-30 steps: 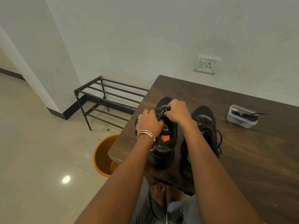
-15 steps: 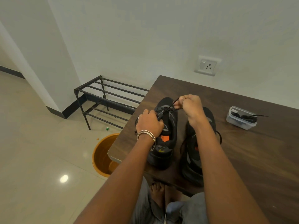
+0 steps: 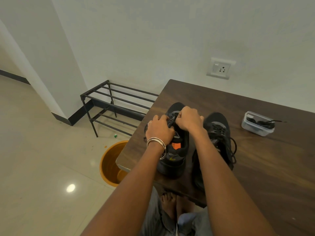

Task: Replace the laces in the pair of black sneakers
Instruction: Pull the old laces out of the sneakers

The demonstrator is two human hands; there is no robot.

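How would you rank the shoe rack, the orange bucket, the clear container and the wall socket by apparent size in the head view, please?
1. Shoe rack
2. Orange bucket, partly hidden under the table
3. Clear container and wall socket look alike; depths differ, so unranked.

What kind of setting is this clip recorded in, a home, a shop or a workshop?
Most likely a home, perhaps near an entryway. A bare metal shoe rack stands against the white wall beside a wooden table, with a wall socket above, an orange bucket on a glossy tiled floor, and the person barefoot.
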